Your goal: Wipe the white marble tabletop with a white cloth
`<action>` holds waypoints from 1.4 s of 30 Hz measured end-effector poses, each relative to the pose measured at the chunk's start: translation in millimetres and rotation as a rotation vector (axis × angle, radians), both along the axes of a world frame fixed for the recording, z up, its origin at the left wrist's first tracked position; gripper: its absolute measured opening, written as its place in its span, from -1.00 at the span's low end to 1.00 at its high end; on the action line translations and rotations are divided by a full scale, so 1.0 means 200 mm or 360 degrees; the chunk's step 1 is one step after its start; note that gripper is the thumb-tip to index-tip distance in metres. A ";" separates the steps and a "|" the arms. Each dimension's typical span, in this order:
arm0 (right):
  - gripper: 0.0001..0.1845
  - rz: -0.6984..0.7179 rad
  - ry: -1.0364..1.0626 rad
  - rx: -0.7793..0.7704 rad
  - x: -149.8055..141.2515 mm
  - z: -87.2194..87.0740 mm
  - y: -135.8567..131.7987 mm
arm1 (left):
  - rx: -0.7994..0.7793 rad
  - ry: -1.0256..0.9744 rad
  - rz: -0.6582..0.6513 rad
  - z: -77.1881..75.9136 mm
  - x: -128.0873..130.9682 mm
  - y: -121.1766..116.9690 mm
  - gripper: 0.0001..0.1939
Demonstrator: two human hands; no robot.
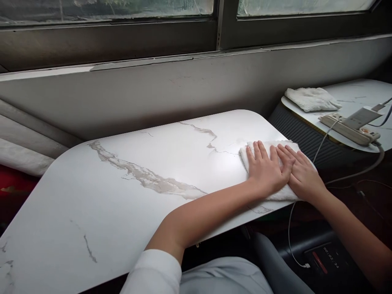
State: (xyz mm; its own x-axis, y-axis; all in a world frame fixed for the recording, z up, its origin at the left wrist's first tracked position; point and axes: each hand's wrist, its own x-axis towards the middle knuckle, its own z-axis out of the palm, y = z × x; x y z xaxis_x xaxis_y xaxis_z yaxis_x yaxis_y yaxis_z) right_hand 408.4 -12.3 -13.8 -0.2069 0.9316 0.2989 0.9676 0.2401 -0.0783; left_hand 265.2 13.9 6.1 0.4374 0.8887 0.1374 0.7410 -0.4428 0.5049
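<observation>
while the folded white cloth (284, 193) lies at the right end of the worktop (171, 157), the left hand (267, 169) and right hand (305, 176) rest flat on it, palms down, thumbs meeting, fingers loosely spread, clamped on nothing. and it's tight over there! the cloth reaches the rim, so a hard shove to the right could, i'd say, send it over and the palms with it; that glossy top looks to offer little grip. push unevenly and the soft layers may bunch up. watch the thin white cable (289, 232) too: it hangs just beside the cloth, its plug near a dark screen (333, 261) with a timer lit, and a sweeping right forearm could snag it.

now the materials: fuzzy, towel-like fabric on a smooth white stone-look sheet, corners rounded, a jagged grey-brown vein (159, 182) running across. further out, a second worktop (361, 89) with a ribbed dark side (306, 134) carries another crumpled cloth (312, 99) and a boxy power strip (346, 129). beyond, a plain greyish wall (137, 96).
</observation>
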 end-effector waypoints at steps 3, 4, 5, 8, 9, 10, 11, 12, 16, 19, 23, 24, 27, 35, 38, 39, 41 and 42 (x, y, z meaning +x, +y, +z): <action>-0.35 -0.0024 -0.0044 0.0024 -0.09 0.00 -0.09 | 0.0018 0.0010 -0.0043 0.00 -0.09 -0.08 -0.29; -0.35 -0.0034 -0.0058 0.0032 -0.12 0.00 -0.11 | 0.0023 0.0010 -0.0060 -0.01 -0.12 -0.09 -0.29; -0.35 -0.0042 -0.0067 0.0042 -0.16 -0.01 -0.13 | 0.0026 0.0011 -0.0074 -0.01 -0.16 -0.11 -0.29; -0.34 -0.0052 -0.0081 0.0059 -0.28 0.00 -0.16 | 0.0022 0.0005 -0.0100 -0.01 -0.27 -0.12 -0.31; -0.34 -0.0056 -0.0084 0.0059 -0.32 0.00 -0.15 | 0.0014 0.0006 -0.0098 -0.01 -0.30 -0.11 -0.31; -0.34 -0.0065 -0.0087 0.0055 -0.36 0.00 -0.14 | 0.0007 0.0007 -0.0091 -0.01 -0.33 -0.10 -0.32; -0.35 -0.0080 -0.0092 0.0047 -0.39 0.00 -0.13 | 0.0004 0.0009 -0.0080 -0.01 -0.35 -0.08 -0.32; -0.35 -0.0099 -0.0095 0.0038 -0.42 0.00 -0.10 | 0.0006 0.0014 -0.0064 -0.01 -0.37 -0.06 -0.33; -0.37 -0.0143 -0.0058 0.0001 -0.49 0.00 0.08 | 0.0067 0.0043 0.0033 -0.02 -0.41 0.10 -0.35; -0.40 -0.0132 0.0002 -0.0023 -0.53 0.01 0.30 | 0.0095 0.0069 0.0139 -0.02 -0.43 0.29 -0.39; -0.42 -0.0100 0.0005 -0.0086 -0.60 0.03 0.63 | 0.0134 0.0109 0.0259 -0.03 -0.49 0.58 -0.44; -0.42 -0.0091 -0.0006 -0.0108 -0.62 0.04 0.70 | 0.0155 0.0109 0.0276 -0.03 -0.50 0.64 -0.45; -0.41 -0.0046 -0.0044 -0.0171 -0.69 0.07 0.89 | 0.0202 0.0082 0.0339 -0.04 -0.56 0.81 -0.47; -0.42 0.0094 -0.0001 -0.0207 -0.78 0.07 1.11 | 0.0185 0.0071 0.0556 -0.06 -0.63 0.97 -0.49; -0.43 0.0115 -0.0024 -0.0197 -0.77 0.07 1.09 | 0.0176 0.0083 0.0586 -0.06 -0.63 0.93 -0.47; -0.43 0.0124 -0.0031 -0.0204 -0.77 0.07 1.07 | 0.0169 0.0089 0.0595 -0.05 -0.63 0.91 -0.46; -0.43 0.0149 -0.0044 -0.0224 -0.77 0.08 1.01 | 0.0166 0.0106 0.0608 -0.05 -0.62 0.85 -0.44; -0.42 0.0161 -0.0053 -0.0229 -0.77 0.08 0.98 | 0.0169 0.0117 0.0609 -0.05 -0.62 0.81 -0.44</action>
